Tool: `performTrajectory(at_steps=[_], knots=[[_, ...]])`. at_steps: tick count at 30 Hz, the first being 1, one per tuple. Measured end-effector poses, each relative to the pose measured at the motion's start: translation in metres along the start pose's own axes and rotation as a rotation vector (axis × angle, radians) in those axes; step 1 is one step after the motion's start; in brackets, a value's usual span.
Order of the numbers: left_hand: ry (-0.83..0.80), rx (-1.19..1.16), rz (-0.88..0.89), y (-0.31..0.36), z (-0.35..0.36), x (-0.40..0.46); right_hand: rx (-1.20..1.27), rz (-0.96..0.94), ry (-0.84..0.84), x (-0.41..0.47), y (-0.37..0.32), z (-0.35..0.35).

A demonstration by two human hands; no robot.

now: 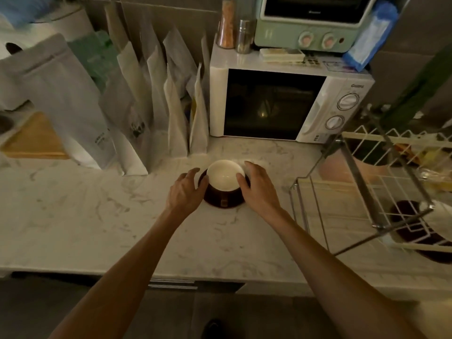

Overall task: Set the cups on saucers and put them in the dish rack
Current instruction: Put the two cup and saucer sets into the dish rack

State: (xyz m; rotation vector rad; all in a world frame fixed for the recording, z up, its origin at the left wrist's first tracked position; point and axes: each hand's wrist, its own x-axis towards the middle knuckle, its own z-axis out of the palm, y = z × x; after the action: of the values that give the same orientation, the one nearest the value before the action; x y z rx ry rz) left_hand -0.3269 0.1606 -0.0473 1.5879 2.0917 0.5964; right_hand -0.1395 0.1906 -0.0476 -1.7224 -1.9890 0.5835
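Fingers of the left hand [186, 192] curl loosely at the left rim of the round dark-brown ceramic saucer [221, 200]; whether they grip it I cannot tell. On it stands the cream-lined brown cup [225, 176], upright, mid-counter. Beside the cup's right wall the right hand [256, 184] cups, contact unclear. Best to lift by the saucer, level, toward the wire dish rack [381, 192], well apart.

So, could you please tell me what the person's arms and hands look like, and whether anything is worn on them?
Both arms are bare from the bottom of the frame to the hands: no sleeves show. The left hand and the right hand wear no gloves, and no watch, bracelet or ring can be seen, though the light is dim.
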Motion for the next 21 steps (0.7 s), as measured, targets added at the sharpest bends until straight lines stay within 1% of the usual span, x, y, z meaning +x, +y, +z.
performTrajectory(at_steps=[2,6,11,14,19,21], knots=[[-0.035,-0.076,-0.047,-0.001,0.005,0.01,0.036,0.028,-0.009,0.008,0.003,0.004],[-0.107,-0.209,-0.082,-0.004,0.011,0.022,0.136,0.1,-0.079,0.019,0.007,0.014],[-0.172,-0.309,-0.067,-0.004,0.013,0.025,0.237,0.124,-0.102,0.02,0.009,0.019],[-0.184,-0.394,-0.068,-0.005,0.014,0.026,0.274,0.134,-0.094,0.02,0.01,0.02],[-0.217,-0.533,-0.142,-0.006,0.016,0.03,0.325,0.171,-0.104,0.02,0.013,0.017],[-0.205,-0.541,-0.135,-0.006,0.016,0.03,0.335,0.179,-0.101,0.02,0.011,0.015]])
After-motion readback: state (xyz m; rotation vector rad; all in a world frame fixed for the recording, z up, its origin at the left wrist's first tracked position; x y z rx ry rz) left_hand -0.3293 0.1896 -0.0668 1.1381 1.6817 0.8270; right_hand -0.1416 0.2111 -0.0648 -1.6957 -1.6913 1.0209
